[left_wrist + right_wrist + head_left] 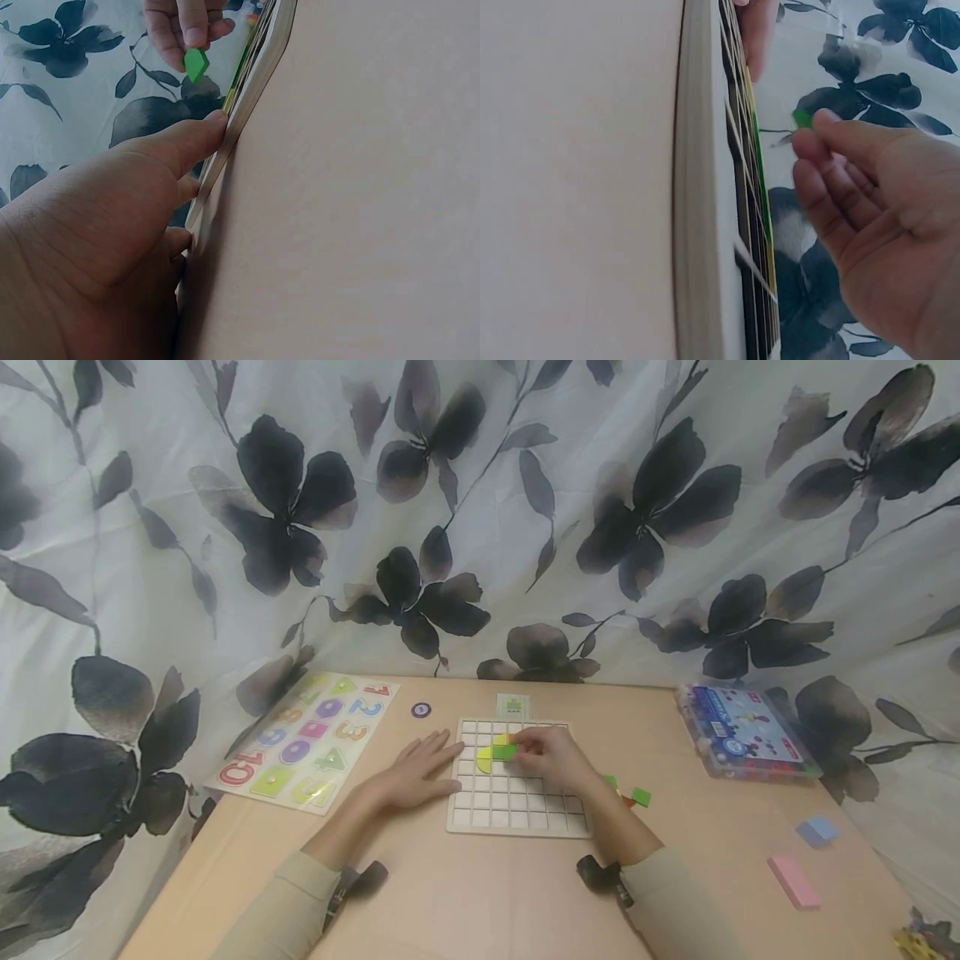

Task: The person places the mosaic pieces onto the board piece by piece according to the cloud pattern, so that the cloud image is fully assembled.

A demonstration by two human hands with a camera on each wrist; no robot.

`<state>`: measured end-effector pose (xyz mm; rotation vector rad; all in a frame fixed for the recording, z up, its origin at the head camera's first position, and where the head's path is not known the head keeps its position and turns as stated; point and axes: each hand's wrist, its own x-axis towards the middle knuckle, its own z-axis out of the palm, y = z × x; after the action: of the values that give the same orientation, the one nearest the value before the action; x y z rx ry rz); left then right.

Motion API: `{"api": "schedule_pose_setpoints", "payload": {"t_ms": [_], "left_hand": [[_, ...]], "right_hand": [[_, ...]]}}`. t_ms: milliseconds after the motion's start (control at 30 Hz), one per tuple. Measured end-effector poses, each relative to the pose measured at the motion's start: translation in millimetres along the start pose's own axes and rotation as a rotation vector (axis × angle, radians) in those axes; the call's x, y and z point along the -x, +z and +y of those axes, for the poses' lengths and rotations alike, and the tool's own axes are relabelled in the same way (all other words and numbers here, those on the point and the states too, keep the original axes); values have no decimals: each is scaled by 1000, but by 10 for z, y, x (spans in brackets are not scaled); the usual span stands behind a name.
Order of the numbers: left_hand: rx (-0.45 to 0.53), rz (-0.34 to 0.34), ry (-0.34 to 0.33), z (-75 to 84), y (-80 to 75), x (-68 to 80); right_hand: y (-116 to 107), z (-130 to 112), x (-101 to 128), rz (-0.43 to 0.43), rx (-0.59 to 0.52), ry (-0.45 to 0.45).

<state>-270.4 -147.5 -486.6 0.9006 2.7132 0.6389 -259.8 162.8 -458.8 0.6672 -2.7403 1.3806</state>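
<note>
A floral curtain hangs behind the tan desk (480, 893). On it lies a white grid board (513, 797). The left hand (420, 770) rests flat, fingers straight, against the board's left edge. The right hand (551, 756) pinches a green tile (506, 751) over the board's upper rows, beside a yellow half-circle piece (484, 760).

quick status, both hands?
Left hand: open, fingers flat against the grid board edge.
Right hand: pinching a green piece over the board.
</note>
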Motion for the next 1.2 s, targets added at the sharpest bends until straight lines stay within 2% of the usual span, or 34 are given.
{"api": "schedule_pose_setpoints", "payload": {"t_ms": [233,500,1200], "left_hand": [[11,0,-6,2,4,-4],[13,-2,-14,4,7,-7],[11,4,-8,-23,21,-13]], "right_hand": [[130,11,-8,-29,35,45],[216,35,-28,-53,101,46],[260,-19,-13,-86,159,100]]}}
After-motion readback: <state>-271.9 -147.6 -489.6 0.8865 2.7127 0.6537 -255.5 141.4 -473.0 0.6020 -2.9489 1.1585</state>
